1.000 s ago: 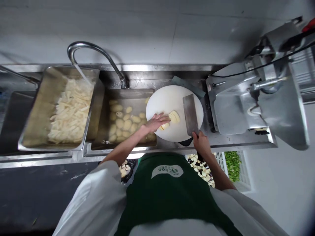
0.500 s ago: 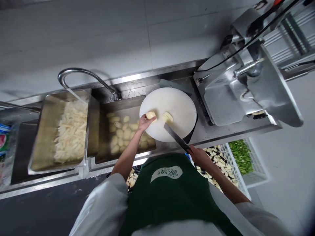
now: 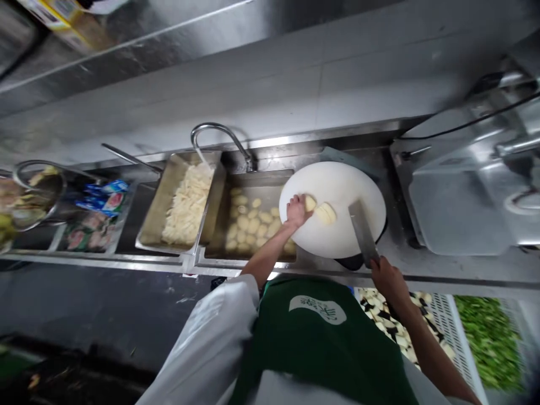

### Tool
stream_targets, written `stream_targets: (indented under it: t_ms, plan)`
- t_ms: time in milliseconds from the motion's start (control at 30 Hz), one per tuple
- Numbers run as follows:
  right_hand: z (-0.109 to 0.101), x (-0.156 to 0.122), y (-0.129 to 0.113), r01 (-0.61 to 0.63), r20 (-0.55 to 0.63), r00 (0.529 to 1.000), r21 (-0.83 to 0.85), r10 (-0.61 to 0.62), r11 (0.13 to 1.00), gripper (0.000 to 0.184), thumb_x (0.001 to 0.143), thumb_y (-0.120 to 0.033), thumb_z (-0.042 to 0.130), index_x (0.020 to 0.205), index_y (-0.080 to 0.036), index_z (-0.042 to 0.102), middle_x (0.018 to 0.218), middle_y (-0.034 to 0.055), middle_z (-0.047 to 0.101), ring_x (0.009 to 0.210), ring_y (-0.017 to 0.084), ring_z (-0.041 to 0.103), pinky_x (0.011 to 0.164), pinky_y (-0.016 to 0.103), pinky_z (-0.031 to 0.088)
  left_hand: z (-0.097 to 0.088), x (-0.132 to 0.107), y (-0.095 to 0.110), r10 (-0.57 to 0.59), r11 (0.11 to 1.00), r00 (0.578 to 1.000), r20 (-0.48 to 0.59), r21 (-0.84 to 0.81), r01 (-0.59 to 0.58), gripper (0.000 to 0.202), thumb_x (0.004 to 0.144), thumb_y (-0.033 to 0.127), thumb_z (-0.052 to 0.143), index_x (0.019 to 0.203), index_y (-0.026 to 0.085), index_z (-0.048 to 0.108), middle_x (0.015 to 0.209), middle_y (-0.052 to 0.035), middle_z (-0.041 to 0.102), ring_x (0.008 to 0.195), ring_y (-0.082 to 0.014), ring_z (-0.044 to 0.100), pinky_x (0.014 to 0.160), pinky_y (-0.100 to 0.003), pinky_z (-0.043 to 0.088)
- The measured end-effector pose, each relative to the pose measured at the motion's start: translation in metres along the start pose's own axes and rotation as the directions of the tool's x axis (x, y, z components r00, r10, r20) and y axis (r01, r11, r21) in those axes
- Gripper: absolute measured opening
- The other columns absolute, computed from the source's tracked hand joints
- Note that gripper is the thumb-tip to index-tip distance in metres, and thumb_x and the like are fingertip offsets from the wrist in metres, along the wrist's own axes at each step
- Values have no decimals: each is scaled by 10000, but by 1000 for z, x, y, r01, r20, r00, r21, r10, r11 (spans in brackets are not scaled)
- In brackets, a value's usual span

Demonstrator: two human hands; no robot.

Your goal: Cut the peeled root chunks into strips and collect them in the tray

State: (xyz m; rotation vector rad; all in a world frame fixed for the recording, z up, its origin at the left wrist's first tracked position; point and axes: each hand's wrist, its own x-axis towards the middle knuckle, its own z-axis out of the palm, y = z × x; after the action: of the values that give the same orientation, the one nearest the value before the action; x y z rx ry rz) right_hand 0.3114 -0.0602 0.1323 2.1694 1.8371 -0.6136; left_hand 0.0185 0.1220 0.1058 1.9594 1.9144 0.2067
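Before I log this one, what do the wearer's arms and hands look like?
The left hand and right hand are bare, with no gloves visible. The left sleeve is loose and white; both forearms are uncovered. The wearer's dark green apron has a pale, leaf-like patch with dark lettering.

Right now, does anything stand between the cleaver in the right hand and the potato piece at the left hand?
Yes: a second chunk lies on the white board, between the cleaver and the potato piece beside the left hand. Nothing else visible is in between.
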Motion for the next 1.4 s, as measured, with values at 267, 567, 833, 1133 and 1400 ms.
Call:
stream_targets:
  t_ms: [267, 567, 833, 1133, 1400]
  plan:
    - [-16, -6, -18, -75, 66, 995, 47, 72, 996, 288, 1066, -289, 365, 1114, -117, 592, 939, 157, 734, 863, 251, 702, 690, 303, 373, 4, 13, 35, 535, 845, 842, 72, -31, -534, 523, 867, 66, 555, 1369, 208, 566, 1401, -151, 524, 1298, -352, 436, 1035, -551, 403]
    - [-21, -28, -8, 14, 142, 990, 46, -21, 999, 296, 1074, -316, 332, 1139, -141, 562, 931, 135, 729, 875, 250, 713, 694, 291, 390, 14, -15, 19, 753, 656, 646, 126, -67, -752, 403, 863, 49, 458, 1155, 204, 689, 1149, -111, 601, 1135, -272, 526, 995, -457, 453]
    - [-30, -40, -25, 221, 209, 955, -36, -209, 974, 298, 1079, -288, 279, 1140, -142, 531, 929, 164, 725, 892, 271, 725, 728, 308, 443, 47, -80, -25, 632, 728, 766, -117, -250, -639, 302, 948, 198, 505, 1220, 203, 635, 1218, -114, 577, 1205, -252, 517, 1034, -456, 481]
    - [-34, -35, -51, 271, 261, 932, -44, -251, 962, 266, 1062, -247, 300, 1166, -112, 505, 959, 175, 724, 943, 298, 725, 783, 346, 479, 57, -69, 0, 524, 808, 824, -215, -179, -561, 251, 1034, 235, 431, 969, 177, 666, 994, -89, 572, 974, -222, 494, 897, -391, 510]
    - [-42, -13, -79, 239, 296, 930, -41, -216, 970, 309, 1069, -230, 268, 1212, -112, 516, 1013, 166, 717, 995, 259, 713, 831, 323, 475, 67, -75, -11, 510, 790, 819, -262, -236, -567, 263, 1047, 271, 419, 1107, 192, 663, 1111, -98, 614, 1047, -227, 556, 950, -417, 515]
